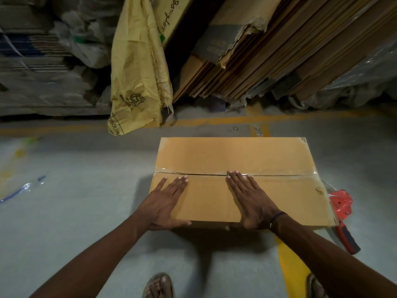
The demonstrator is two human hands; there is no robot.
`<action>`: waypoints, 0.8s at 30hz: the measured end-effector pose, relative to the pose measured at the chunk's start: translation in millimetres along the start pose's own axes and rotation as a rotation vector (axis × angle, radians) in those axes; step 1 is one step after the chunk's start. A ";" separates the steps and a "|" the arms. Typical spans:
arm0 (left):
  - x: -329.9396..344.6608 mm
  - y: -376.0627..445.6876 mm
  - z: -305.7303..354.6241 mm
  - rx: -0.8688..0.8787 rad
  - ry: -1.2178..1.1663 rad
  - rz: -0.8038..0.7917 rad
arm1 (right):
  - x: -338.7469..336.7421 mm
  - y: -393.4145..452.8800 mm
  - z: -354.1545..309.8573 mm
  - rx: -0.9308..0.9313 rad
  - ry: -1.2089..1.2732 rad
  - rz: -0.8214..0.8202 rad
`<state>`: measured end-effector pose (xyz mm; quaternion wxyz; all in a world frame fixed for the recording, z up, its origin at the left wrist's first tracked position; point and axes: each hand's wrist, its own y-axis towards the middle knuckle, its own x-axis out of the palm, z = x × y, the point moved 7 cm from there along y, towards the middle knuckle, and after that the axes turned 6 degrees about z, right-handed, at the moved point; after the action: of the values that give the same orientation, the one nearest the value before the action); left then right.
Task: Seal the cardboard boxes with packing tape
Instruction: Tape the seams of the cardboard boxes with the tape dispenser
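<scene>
Hands flat on cardboard box (pixel 236 181), smoothing clear tape (pixel 279 172) over its seam.
Left hand (pixel 166 203) and right hand (pixel 250 201) press with straight fingers, gripping nothing. Next probably fetching the red tape dispenser (pixel 343 214) beside the box's right edge.

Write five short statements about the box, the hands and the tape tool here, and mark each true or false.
1. Both hands lie flat on the cardboard box. True: the left hand and right hand press its near flap with straight fingers.
2. The right hand holds the tape dispenser. False: the red tape dispenser lies on the floor to the right of the box.
3. Clear tape runs along the centre seam. True.
4. The box flaps stand open. False: they are folded shut.
5. A yellow sack hangs beyond the box. True.
</scene>
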<state>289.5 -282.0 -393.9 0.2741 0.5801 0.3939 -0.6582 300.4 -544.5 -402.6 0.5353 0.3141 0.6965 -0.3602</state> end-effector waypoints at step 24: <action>15.8 19.9 -97.8 -1.123 -0.751 0.616 | -5.4 84.3 -50.8 -0.261 0.037 0.010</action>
<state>356.5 -209.4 -415.0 0.8180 0.1727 0.3703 -0.4049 344.7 -456.4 -402.8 0.5603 0.2521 0.7456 -0.2579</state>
